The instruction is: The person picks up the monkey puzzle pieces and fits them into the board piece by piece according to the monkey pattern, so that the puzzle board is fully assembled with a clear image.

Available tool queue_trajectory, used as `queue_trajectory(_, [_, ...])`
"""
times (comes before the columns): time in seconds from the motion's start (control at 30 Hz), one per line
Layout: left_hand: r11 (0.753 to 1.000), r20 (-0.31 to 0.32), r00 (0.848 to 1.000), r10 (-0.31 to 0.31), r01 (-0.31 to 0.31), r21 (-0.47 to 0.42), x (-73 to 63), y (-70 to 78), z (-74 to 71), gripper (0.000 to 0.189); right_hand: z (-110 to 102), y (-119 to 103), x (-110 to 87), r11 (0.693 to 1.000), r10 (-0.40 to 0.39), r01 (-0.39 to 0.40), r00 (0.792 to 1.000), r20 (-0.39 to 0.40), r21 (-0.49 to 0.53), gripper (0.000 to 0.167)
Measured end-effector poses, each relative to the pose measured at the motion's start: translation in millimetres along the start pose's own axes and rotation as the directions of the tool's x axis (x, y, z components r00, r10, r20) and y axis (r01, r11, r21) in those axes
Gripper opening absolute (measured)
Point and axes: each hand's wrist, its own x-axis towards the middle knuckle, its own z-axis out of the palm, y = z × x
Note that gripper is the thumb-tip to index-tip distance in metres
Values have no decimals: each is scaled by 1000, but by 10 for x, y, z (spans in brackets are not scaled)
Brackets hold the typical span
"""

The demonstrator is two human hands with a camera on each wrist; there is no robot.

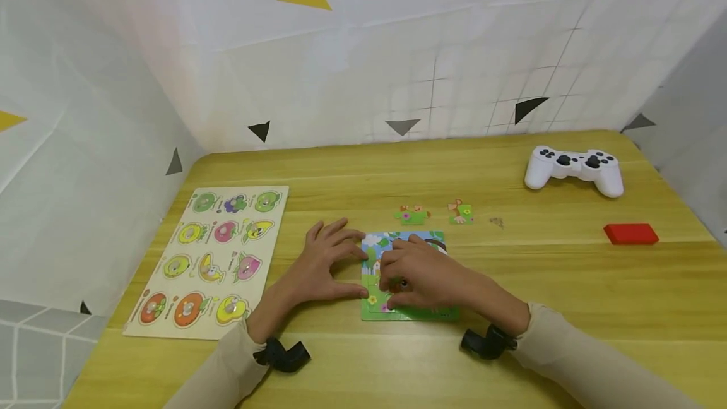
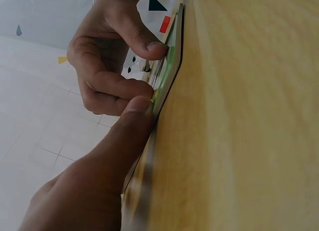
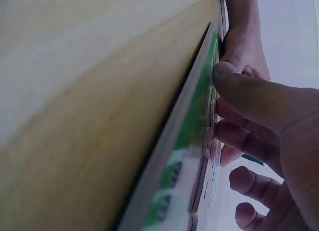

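Note:
On the table lies a picture puzzle board (image 1: 417, 317) with a green border and jigsaw pieces in it. My left hand (image 1: 330, 262) is at its left edge, fingers spread and thumb extended, fingertips touching the rim. Over the lower left of the picture, my right hand (image 1: 423, 273) bends its fingers and pinches a puzzle piece (image 1: 384, 307) low against the board. The right thumb (image 3: 227, 69) meets the green part in the right wrist view. Most of that piece is hidden under the hand. Two loose puzzle pieces, one green and orange (image 1: 413, 215), one with a yellow flower (image 1: 464, 213), lie beyond the board.
A wooden fruit puzzle board (image 1: 161, 331) with knobs lies at the left, close to the left forearm. A white game controller (image 1: 573, 168) sits at the back right, a red block (image 1: 631, 234) in front of it. A small brownish patch (image 1: 496, 222) shows right of the loose pieces.

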Motion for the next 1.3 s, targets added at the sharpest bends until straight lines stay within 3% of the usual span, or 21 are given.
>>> queue_trajectory(0.13, [1000,-3,1000,-1,1,-2,-11,-1,5,52,24,43,-8,998,-6,9,999,-34,62,18])
queue_trajectory(0.3, [1000,2,1000,-5,5,-3,-16,3,7,53,16,149,-52,975,25,0,994,-107,224,16])
queue_trajectory(0.4, [1000,3,1000,-8,9,-3,-17,5,4,53,-21,223,-85,944,53,-14,993,-109,331,15])
queue_trajectory(0.6, [1000,1,1000,-15,15,-5,-31,3,8,52,-60,374,-141,848,140,-70,986,-94,525,14])
queue_trajectory(0.8, [1000,1,1000,-18,18,-10,-34,6,7,51,-107,490,-193,839,248,-137,958,-146,527,16])
queue_trajectory(0.97, [1000,2,1000,-15,15,-5,-26,9,5,52,-168,568,-200,828,337,-220,931,-143,516,21])
queue_trajectory(1.3, [1000,6,1000,-9,9,1,-3,29,-15,54,-198,719,-215,846,384,-251,899,-210,470,24])
